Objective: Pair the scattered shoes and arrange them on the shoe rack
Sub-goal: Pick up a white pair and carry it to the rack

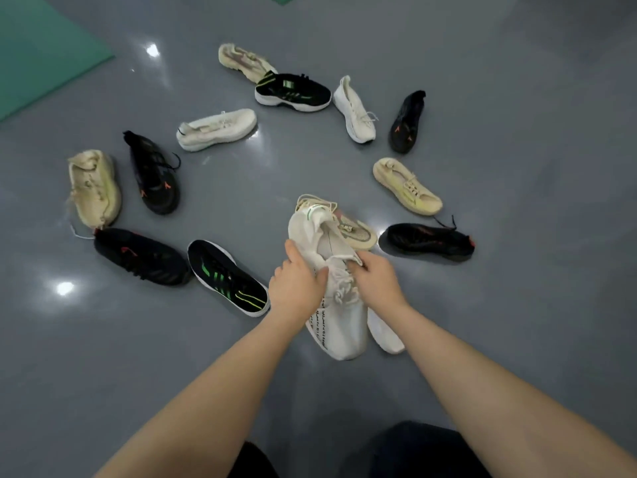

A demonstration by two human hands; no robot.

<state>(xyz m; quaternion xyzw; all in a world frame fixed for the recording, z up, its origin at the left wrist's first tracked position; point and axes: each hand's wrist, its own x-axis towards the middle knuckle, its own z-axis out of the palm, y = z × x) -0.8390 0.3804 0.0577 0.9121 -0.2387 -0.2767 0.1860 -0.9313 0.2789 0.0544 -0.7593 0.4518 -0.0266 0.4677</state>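
Both hands hold a white knit sneaker (339, 326) with black lettering on its side, toe toward me. My left hand (296, 279) grips its collar from the left. My right hand (377, 276) pinches the tongue and laces from the right. A second white shoe (384, 334) shows partly behind it. Under the heel lies a cream shoe with grey mesh (355, 229). Scattered around are black shoes with green stripes (229, 281) (293, 93), black shoes with orange marks (153, 174) (429, 241), and cream and white shoes (94, 189) (406, 186) (217, 129). No shoe rack is in view.
The shoes lie in a rough ring on a glossy grey floor (517, 305). More shoes sit farther off: white (355, 110), black (406, 122), cream (244, 62), and black (139, 257). A green mat (38, 56) covers the far left corner. My dark trousers (413, 450) show below.
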